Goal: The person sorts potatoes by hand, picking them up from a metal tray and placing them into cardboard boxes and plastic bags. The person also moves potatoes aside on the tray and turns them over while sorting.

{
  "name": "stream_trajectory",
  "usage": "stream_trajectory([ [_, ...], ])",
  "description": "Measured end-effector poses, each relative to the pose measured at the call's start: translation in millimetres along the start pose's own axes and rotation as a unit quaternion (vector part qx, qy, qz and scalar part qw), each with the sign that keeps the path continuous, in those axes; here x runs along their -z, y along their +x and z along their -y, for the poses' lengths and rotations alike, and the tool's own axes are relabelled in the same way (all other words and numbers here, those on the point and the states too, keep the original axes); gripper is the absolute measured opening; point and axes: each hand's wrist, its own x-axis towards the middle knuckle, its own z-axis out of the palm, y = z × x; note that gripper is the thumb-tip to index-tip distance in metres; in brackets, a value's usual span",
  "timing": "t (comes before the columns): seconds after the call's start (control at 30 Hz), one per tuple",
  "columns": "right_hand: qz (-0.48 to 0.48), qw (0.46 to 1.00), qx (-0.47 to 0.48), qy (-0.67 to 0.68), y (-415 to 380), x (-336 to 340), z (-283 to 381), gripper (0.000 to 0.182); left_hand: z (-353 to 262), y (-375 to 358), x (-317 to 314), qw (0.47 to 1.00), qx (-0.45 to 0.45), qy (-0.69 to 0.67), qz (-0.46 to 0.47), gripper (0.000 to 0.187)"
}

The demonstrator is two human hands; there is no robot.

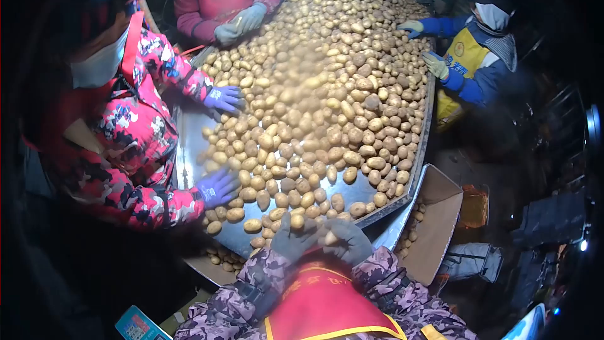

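Note:
Both of my hands wear grey gloves at the near edge of a metal sorting table (362, 190) heaped with potatoes (352, 88). My left hand (290, 240) is closed around a potato (297, 221), which shows between its raised fingers. In my right hand (350, 243), curled fingers hold another potato (330, 237), partly hidden by the glove. Loose potatoes lie on the metal just beyond my hands.
At the left, a co-worker's purple-gloved hands (217, 187) reach over the potatoes. Another person's grey gloves (250, 17) are at the far left edge, and a person in a yellow apron (464, 53) works at the right. Cardboard boxes (434, 217) with potatoes stand below the table.

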Motion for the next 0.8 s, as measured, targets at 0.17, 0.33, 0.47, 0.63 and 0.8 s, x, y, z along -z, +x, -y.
stream_trajectory([
  [0.17, 0.122, 0.916, -0.182, 0.336, -20.4, 21.8, -19.8, 0.048, 28.3, -14.2, -50.4, 0.966, 0.052, 0.112, 0.226, 0.057],
  [0.33, 0.005, 0.955, -0.133, 0.264, -44.4, 51.2, -64.5, 0.055, 78.7, -12.8, -55.5, 0.827, -0.187, 0.525, 0.073, 0.038],
  [0.47, -0.08, 0.929, -0.099, 0.347, -67.3, 59.5, -39.1, 0.052, 94.2, -9.2, -39.7, 0.756, -0.332, 0.563, 0.032, 0.044],
  [0.63, -0.111, 0.902, -0.017, 0.416, -77.4, 87.2, -58.3, 0.046, 77.6, -7.2, -0.5, 0.541, -0.488, 0.684, -0.022, 0.043],
  [0.8, -0.096, 0.872, 0.017, 0.48, -95.2, 105.9, -61.7, 0.049, 38.3, 7.7, 55.1, 0.274, -0.519, 0.805, -0.086, 0.061],
])
